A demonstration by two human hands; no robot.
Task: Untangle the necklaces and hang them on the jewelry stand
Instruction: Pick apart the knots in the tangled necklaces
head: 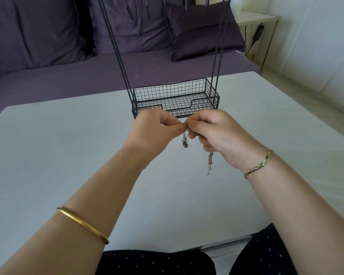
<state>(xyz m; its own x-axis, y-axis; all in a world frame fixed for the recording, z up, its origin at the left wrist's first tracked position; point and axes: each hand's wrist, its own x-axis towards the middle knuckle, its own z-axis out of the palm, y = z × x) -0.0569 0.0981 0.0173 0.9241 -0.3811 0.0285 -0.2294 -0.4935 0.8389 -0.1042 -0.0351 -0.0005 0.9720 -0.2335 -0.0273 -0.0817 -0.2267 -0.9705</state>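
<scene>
A small tangle of thin silver necklaces (187, 133) hangs above the white table, pinched from both sides. My left hand (157, 128) grips it with thumb and forefinger on the left. My right hand (213, 130) pinches it on the right, and a loose chain end (210, 162) dangles below that palm. A dark oval pendant (184, 144) hangs under the tangle. The black wire jewelry stand (175, 99) rises just behind my hands, with a mesh basket at its base and tall thin posts; its top is cut off by the frame.
The white table (68, 145) spreads wide on both sides of my hands. Behind it is a purple sofa (58, 76) with cushions. A small white side table (260, 18) and cables stand at the back right.
</scene>
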